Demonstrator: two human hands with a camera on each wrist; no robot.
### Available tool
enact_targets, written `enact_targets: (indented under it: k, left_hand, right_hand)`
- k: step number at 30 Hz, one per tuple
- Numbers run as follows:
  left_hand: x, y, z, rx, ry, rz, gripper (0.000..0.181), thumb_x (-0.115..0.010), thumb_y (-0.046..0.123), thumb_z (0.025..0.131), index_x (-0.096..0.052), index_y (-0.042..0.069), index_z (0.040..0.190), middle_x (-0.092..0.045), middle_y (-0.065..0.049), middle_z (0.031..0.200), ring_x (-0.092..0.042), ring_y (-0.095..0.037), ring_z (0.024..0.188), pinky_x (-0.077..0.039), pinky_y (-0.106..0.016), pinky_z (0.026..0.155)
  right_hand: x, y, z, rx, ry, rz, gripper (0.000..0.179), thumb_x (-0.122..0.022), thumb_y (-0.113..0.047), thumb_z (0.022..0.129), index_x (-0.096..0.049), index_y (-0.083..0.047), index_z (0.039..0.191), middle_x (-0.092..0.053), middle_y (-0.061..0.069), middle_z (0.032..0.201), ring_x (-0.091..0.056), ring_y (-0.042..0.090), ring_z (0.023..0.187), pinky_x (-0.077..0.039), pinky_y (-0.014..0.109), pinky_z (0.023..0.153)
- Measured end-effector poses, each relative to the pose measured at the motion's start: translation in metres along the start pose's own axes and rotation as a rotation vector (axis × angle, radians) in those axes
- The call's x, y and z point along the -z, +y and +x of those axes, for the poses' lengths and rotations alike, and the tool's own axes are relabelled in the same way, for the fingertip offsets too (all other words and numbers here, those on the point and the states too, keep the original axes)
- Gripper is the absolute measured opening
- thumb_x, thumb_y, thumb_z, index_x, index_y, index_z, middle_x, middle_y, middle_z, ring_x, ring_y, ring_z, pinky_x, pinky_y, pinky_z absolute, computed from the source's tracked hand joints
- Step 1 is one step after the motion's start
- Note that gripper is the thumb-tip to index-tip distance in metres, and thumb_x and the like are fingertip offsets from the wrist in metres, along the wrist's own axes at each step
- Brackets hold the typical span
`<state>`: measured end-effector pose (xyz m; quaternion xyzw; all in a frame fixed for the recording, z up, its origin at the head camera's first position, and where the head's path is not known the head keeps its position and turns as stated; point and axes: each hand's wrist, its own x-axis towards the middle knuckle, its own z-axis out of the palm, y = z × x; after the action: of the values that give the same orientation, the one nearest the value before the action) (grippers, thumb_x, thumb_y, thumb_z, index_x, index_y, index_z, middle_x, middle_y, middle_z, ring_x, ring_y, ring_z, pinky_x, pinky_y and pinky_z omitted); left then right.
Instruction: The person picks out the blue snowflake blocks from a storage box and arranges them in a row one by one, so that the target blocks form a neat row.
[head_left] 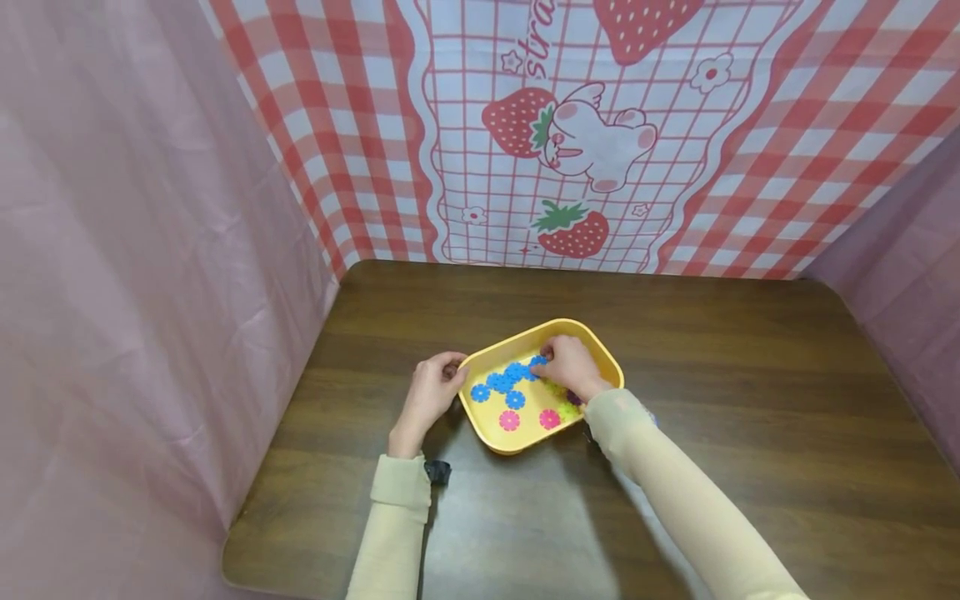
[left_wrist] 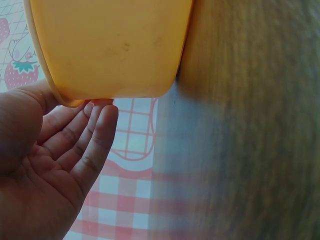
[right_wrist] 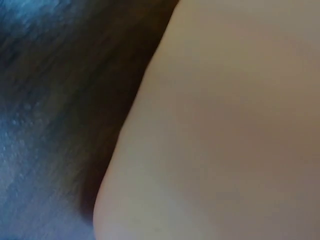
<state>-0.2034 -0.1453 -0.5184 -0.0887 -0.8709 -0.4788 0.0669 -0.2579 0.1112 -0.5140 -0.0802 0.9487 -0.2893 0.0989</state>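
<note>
Cream sleeve (head_left: 693, 496); left hand (head_left: 427, 396)—gripping rounded yellow tub (head_left: 530, 412); right hand (head_left: 572, 365)—pinching blue scalloped disc (head_left: 536, 362)

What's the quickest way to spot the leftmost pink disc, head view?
On the brown wood-grain table stands a yellow, rounded-rectangular plastic tray. Low in it, in the head view, lies the round, notched pink disc. A second pink disc lies to its right, beside yellow-green pieces; yours is left, with bare tray floor around it.

The head view looked forward-down across the counter (head_left: 735, 375), sharing the yellow tray (left_wrist: 117, 50) with the left wrist's; both wrist views sat close.
</note>
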Motion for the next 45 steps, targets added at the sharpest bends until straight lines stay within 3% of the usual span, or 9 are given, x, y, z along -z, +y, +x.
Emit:
enact_targets:
  k: [7,13,22,30,45]
  left_hand:
    - [-0.001,0.002,0.000,0.001,-0.002,0.010,0.019,-0.071,0.007,0.091,-0.072,-0.002,0.107,-0.071,-0.012,0.088,-0.066,-0.019,0.076,-0.057,-0.034,0.071]
    - [-0.002,0.000,-0.003,-0.007,0.004,0.014,0.019,-0.071,0.007,0.091,-0.072,-0.003,0.107,-0.071,-0.012,0.086,-0.065,-0.019,0.075,-0.056,-0.034,0.070]
    - [-0.001,0.001,-0.003,-0.036,0.020,-0.002,0.019,-0.071,0.006,0.090,-0.072,-0.004,0.106,-0.071,-0.013,0.085,-0.067,-0.020,0.074,-0.057,-0.032,0.069]
    - [-0.002,0.000,-0.002,-0.036,0.014,-0.007,0.018,-0.071,0.005,0.091,-0.072,-0.004,0.106,-0.071,-0.013,0.086,-0.067,-0.021,0.075,-0.057,-0.032,0.069]
    - [-0.002,0.000,-0.002,-0.036,0.011,-0.018,0.019,-0.071,0.006,0.090,-0.072,-0.004,0.106,-0.071,-0.013,0.086,-0.067,-0.021,0.075,-0.057,-0.033,0.070]
  right_hand:
    - [0.001,0.000,-0.002,-0.008,-0.004,0.008,0.035,-0.082,-0.026,0.082,-0.071,0.001,0.103,-0.068,0.011,0.095,-0.059,0.022,0.083,-0.051,0.038,0.079]
    - [0.004,-0.001,-0.006,0.009,-0.007,-0.021,0.035,-0.082,-0.029,0.082,-0.071,-0.003,0.104,-0.065,0.008,0.090,-0.057,0.021,0.079,-0.049,0.036,0.072]
    - [0.018,0.000,-0.012,0.119,0.034,-0.057,0.035,-0.083,-0.028,0.079,-0.072,-0.004,0.102,-0.061,0.003,0.076,-0.055,0.017,0.067,-0.045,0.032,0.061]
    - [0.040,-0.008,-0.035,0.061,0.064,-0.007,0.030,-0.081,-0.025,0.080,-0.070,-0.007,0.102,-0.061,0.005,0.085,-0.055,0.022,0.074,-0.045,0.036,0.066]
    - [0.073,-0.005,-0.069,0.071,0.114,0.038,0.033,-0.079,-0.022,0.083,-0.069,-0.004,0.109,-0.060,0.008,0.089,-0.052,0.025,0.078,-0.047,0.035,0.066]
